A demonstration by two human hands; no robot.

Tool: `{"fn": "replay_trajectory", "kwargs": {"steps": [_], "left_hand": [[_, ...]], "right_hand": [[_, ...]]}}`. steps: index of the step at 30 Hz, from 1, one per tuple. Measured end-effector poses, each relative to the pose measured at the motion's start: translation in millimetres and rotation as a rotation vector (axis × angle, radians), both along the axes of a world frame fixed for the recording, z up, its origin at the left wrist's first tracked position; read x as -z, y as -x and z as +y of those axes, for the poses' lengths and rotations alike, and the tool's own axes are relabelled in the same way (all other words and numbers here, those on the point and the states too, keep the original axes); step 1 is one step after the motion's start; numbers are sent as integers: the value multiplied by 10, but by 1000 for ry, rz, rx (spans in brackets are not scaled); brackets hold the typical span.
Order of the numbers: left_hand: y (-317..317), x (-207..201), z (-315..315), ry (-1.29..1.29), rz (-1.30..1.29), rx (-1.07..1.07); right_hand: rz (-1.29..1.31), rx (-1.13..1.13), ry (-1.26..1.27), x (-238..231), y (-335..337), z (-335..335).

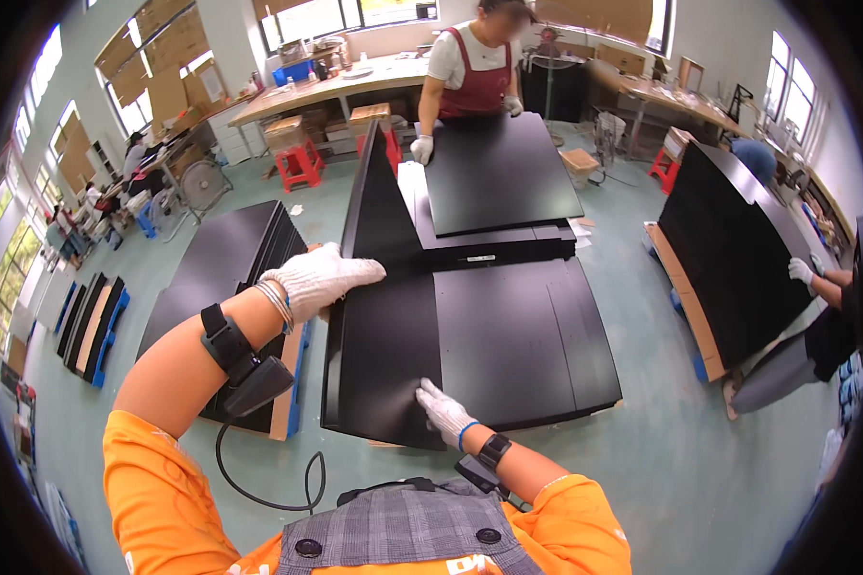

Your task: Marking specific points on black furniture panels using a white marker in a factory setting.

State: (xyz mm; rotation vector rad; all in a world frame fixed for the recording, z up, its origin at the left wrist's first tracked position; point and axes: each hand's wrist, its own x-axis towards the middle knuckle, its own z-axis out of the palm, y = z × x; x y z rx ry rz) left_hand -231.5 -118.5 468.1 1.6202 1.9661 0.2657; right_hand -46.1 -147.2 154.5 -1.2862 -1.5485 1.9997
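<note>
**Large black panel, tilted on edge over the stack: grip it by the edges**

Your left hand (318, 278) in its white glove lies spread along the top edge of the tilted black panel (379, 316), fingers curled over the rim. Your right hand (443, 410) presses flat, fingers spread, against the panel's lower face near its bottom edge. The panel leans up from the low stack of flat black panels (527, 335) on the floor between you and the co-worker in the red apron (475, 72), whose gloved hand (421, 149) rests on another sheet at the far end.

Judging by its size, the panel is stiff, fairly heavy and awkward rather than fragile. Its smooth face looks slippery, so trust the edges and corners, hands well apart.
</note>
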Motion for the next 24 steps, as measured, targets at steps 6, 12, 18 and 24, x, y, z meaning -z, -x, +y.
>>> {"fn": "replay_trajectory", "kwargs": {"steps": [6, 12, 18, 24], "left_hand": [[163, 32, -34, -7, 15, -96], [580, 163, -164, -75, -67, -64], [1053, 433, -257, -53, -354, -315], [1185, 303, -371, -6, -654, -455]], "right_hand": [[-498, -363, -648, 1430, 5, -191], [-333, 146, 28, 1970, 85, -333], [-414, 170, 283, 1808, -41, -471], [-272, 209, 491, 1951, 31, -378]]}}
